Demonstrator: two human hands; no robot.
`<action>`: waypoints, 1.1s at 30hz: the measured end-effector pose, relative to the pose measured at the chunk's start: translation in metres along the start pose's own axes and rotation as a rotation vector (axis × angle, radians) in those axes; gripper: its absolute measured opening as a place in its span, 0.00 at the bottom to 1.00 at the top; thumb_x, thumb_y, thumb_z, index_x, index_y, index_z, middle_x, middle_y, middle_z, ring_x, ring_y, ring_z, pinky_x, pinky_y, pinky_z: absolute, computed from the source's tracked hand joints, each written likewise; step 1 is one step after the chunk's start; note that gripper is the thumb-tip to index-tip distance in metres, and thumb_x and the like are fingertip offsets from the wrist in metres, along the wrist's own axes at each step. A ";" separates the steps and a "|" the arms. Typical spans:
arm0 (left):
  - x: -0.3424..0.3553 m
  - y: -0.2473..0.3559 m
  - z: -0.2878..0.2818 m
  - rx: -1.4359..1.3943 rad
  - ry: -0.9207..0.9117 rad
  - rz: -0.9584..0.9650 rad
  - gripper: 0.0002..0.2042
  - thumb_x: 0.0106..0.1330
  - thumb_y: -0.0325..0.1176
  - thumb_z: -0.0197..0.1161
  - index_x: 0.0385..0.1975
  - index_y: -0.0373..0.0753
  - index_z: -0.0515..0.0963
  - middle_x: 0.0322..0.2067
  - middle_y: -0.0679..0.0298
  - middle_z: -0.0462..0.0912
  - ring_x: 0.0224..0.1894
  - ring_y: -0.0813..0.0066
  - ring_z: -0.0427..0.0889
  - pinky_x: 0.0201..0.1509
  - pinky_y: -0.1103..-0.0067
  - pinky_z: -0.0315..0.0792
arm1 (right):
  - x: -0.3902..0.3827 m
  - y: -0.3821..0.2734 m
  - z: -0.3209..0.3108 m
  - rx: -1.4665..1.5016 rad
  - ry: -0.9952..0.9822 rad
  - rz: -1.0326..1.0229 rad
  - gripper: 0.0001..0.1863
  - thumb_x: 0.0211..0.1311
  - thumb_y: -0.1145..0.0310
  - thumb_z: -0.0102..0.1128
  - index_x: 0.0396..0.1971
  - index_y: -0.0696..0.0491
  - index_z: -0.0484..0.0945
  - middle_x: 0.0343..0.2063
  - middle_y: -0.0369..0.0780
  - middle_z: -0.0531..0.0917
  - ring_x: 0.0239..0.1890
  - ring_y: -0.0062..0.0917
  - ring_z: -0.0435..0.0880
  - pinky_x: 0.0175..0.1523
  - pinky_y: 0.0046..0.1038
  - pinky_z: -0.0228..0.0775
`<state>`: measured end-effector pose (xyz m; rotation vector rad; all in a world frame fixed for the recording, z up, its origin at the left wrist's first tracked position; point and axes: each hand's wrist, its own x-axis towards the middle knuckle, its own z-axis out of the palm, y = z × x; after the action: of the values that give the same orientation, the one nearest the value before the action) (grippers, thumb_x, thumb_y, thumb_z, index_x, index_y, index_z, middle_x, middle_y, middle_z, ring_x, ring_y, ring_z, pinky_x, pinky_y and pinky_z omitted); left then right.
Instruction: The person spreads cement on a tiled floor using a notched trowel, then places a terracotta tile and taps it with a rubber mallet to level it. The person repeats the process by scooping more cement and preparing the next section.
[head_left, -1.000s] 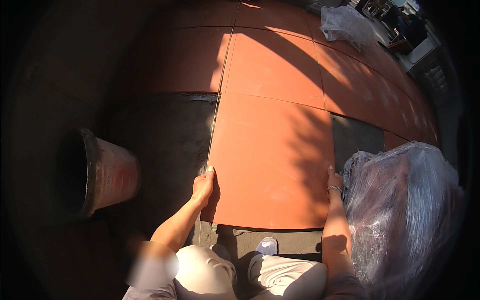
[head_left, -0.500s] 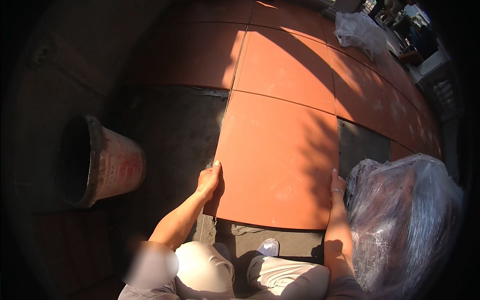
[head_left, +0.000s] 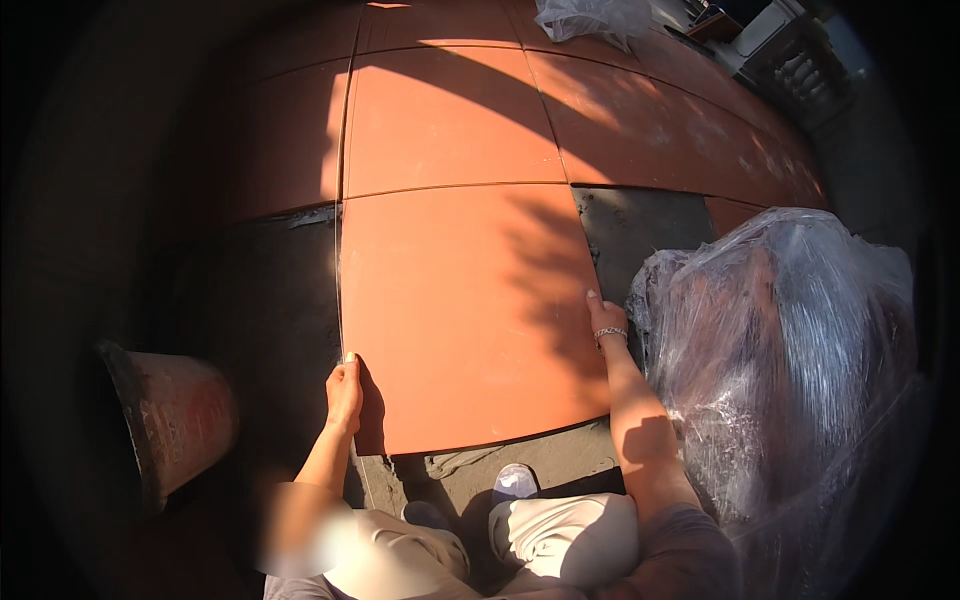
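Note:
A large terracotta-coloured floor tile lies in front of me, its far edge along the row of laid tiles. My left hand grips its left edge near the front corner, thumb on top and fingers hidden underneath or behind the edge. On the opposite side my right hand, with a bracelet at the wrist, holds the right edge in the same way, a little farther from me. Grey mortar shows beneath the tile's near edge. A thin string line runs along its left side.
Laid tiles spread beyond, crossed by shadows. On the left a dirty bucket lies on its side. A stack wrapped in clear plastic film stands close by my right arm. Crumpled plastic lies at the far end. My shoe rests near the tile's front edge.
My view has turned to the right, so everything sits farther left in the picture. Both hands keep their hold on the tile, and its far edge still meets the laid row.

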<state>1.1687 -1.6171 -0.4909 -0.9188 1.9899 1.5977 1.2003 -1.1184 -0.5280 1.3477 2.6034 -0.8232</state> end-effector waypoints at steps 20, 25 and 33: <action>-0.025 0.033 -0.015 0.784 -0.054 0.263 0.19 0.68 0.45 0.57 0.38 0.30 0.80 0.28 0.51 0.83 0.33 0.65 0.84 0.40 0.73 0.73 | -0.036 -0.045 -0.031 -0.180 -0.010 0.131 0.25 0.56 0.50 0.63 0.43 0.57 0.77 0.44 0.53 0.81 0.49 0.47 0.80 0.54 0.42 0.72; -0.060 0.120 -0.016 0.571 -0.346 0.274 0.17 0.67 0.40 0.61 0.39 0.28 0.81 0.29 0.61 0.86 0.34 0.74 0.87 0.37 0.78 0.76 | -0.067 -0.097 -0.078 0.002 0.163 -0.156 0.21 0.55 0.54 0.64 0.39 0.56 0.75 0.40 0.47 0.77 0.48 0.40 0.77 0.52 0.38 0.71; -0.022 0.182 0.066 1.220 -0.520 0.787 0.25 0.61 0.44 0.66 0.53 0.32 0.75 0.50 0.48 0.80 0.49 0.54 0.83 0.52 0.69 0.76 | -0.250 0.011 -0.086 0.400 -0.170 -0.260 0.13 0.55 0.65 0.64 0.34 0.58 0.76 0.32 0.44 0.81 0.34 0.34 0.83 0.41 0.32 0.74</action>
<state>1.0482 -1.5271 -0.3672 0.7175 2.3877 0.4540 1.3736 -1.2522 -0.3796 0.9598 2.6014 -1.4918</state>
